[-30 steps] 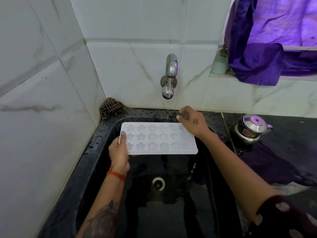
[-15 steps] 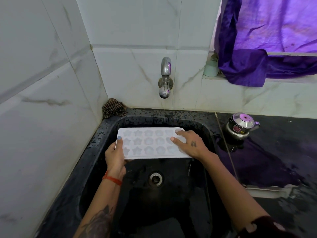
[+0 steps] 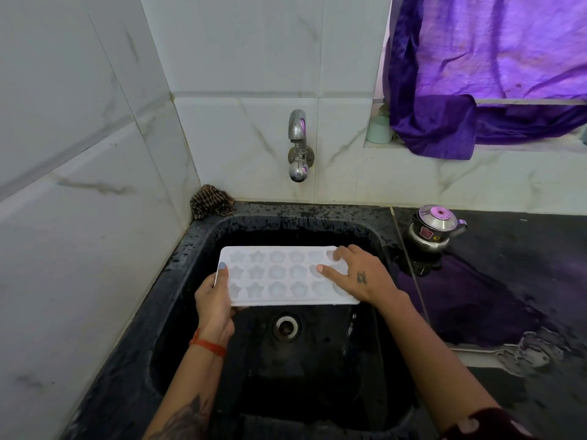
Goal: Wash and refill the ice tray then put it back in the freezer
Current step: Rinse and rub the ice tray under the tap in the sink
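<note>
A white ice tray (image 3: pixel 279 276) with star and flower shaped cells is held level over the black sink (image 3: pixel 203 246). My left hand (image 3: pixel 212 300) grips its left end, thumb on top and fingers underneath. My right hand (image 3: pixel 355 276) lies on the tray's right end with fingers spread across the cells and touching them. The steel tap (image 3: pixel 297 144) sticks out of the tiled wall above the tray; I cannot see water running from it.
The sink drain (image 3: pixel 286 327) lies below the tray. A checked cloth (image 3: pixel 211 201) sits in the back left corner. A small steel kettle (image 3: pixel 433 228) stands on the wet black counter to the right. A purple curtain (image 3: pixel 476 74) and pale cup (image 3: pixel 379 128) occupy the window ledge.
My right hand came down from the tray's far right corner onto its cells and slid a little along them. The tray dropped lower into the sink. My left hand kept its grip.
</note>
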